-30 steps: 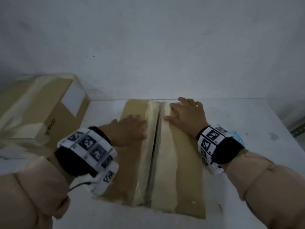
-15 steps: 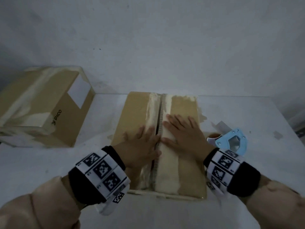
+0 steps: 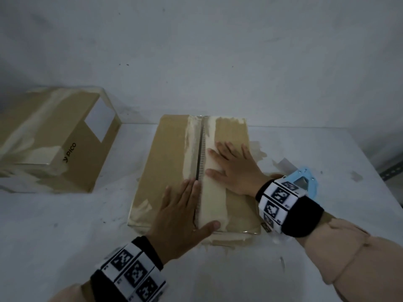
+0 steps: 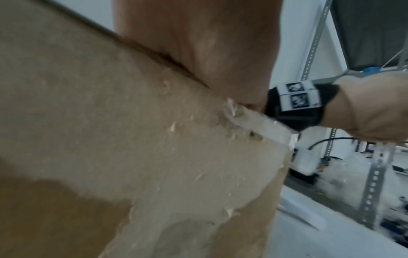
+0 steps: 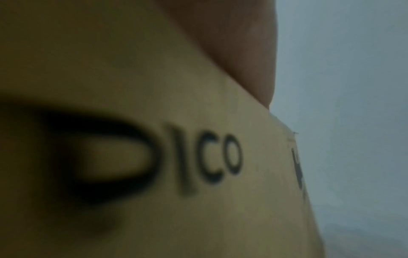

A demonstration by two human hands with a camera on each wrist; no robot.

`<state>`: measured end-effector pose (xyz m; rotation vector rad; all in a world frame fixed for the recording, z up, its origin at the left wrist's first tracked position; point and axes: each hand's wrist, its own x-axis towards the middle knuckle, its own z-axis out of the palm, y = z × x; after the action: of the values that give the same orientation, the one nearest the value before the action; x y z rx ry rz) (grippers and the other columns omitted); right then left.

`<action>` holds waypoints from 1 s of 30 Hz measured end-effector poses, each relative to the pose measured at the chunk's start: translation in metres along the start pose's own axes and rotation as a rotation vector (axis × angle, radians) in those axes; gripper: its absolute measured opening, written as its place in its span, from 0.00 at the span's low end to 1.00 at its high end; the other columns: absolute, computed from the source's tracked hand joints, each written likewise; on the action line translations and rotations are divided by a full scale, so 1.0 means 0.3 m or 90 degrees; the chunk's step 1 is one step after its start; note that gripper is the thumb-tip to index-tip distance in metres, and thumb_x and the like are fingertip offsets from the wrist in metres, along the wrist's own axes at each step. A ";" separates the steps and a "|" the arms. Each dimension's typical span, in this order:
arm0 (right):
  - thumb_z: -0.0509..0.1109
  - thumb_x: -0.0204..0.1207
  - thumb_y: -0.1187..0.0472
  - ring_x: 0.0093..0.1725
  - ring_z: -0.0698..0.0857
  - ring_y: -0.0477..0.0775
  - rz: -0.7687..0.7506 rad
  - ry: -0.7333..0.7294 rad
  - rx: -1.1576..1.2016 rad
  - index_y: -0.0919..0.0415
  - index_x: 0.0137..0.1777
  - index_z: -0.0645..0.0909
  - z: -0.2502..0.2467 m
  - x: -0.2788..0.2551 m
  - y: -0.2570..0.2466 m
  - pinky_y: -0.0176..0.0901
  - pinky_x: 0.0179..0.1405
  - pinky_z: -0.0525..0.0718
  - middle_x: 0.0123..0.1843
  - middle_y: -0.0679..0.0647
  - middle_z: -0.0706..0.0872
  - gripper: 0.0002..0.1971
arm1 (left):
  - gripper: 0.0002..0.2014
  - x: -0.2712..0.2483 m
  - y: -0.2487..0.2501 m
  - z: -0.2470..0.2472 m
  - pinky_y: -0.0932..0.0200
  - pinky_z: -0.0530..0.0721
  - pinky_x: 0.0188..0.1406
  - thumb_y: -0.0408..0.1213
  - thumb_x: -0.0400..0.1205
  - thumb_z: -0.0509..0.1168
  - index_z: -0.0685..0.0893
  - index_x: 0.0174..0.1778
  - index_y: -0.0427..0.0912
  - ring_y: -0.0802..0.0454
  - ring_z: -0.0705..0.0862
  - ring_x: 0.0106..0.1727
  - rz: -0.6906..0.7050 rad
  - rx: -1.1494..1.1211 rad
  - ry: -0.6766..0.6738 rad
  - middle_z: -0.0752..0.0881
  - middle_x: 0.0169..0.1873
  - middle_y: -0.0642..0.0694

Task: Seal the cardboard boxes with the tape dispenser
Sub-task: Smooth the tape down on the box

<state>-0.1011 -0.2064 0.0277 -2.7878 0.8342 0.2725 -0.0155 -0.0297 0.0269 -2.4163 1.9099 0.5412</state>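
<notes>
On one of two boxes (image 3: 172, 162), left hand (image 3: 176, 219) and right hand (image 3: 233, 168) press flat, fingers straight; one dispenser (image 3: 305, 182) beside.

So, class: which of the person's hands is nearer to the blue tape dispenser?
Right. The right hand lies flat on the middle box, its wrist just beside the tape dispenser. The left hand presses the box's near end, farther from it.
</notes>
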 end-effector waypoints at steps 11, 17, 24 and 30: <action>0.44 0.68 0.28 0.78 0.31 0.44 -0.015 0.144 0.264 0.53 0.81 0.52 0.089 -0.105 -0.112 0.47 0.76 0.32 0.83 0.47 0.40 0.44 | 0.33 0.089 -0.203 0.027 0.54 0.73 0.61 0.53 0.86 0.42 0.85 0.57 0.30 0.41 0.88 0.56 0.061 0.021 0.304 0.88 0.54 0.36; 0.44 0.72 0.29 0.74 0.32 0.40 -0.056 0.163 0.300 0.57 0.80 0.54 0.092 -0.004 -0.170 0.47 0.75 0.33 0.84 0.54 0.46 0.43 | 0.27 0.079 -0.275 0.029 0.50 0.88 0.50 0.47 0.86 0.49 0.89 0.48 0.29 0.43 0.90 0.50 0.049 0.005 0.422 0.90 0.48 0.36; 0.55 0.81 0.43 0.81 0.36 0.51 -0.075 0.161 0.319 0.59 0.80 0.53 0.047 0.159 -0.267 0.42 0.74 0.33 0.84 0.56 0.45 0.32 | 0.37 0.089 -0.419 -0.018 0.39 0.81 0.59 0.56 0.85 0.37 0.82 0.62 0.30 0.37 0.84 0.62 -0.101 -0.023 0.279 0.85 0.60 0.35; 0.52 0.79 0.37 0.81 0.38 0.51 0.037 0.156 0.363 0.60 0.81 0.44 0.057 0.208 -0.333 0.47 0.80 0.38 0.84 0.54 0.37 0.39 | 0.40 0.112 -0.514 -0.054 0.39 0.78 0.61 0.57 0.85 0.33 0.82 0.62 0.30 0.36 0.83 0.63 -0.161 -0.030 0.256 0.84 0.62 0.33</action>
<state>0.0040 -0.1528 0.0119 -2.2845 0.8789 -0.2680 0.1410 -0.0257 0.0019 -2.9187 1.6716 0.0931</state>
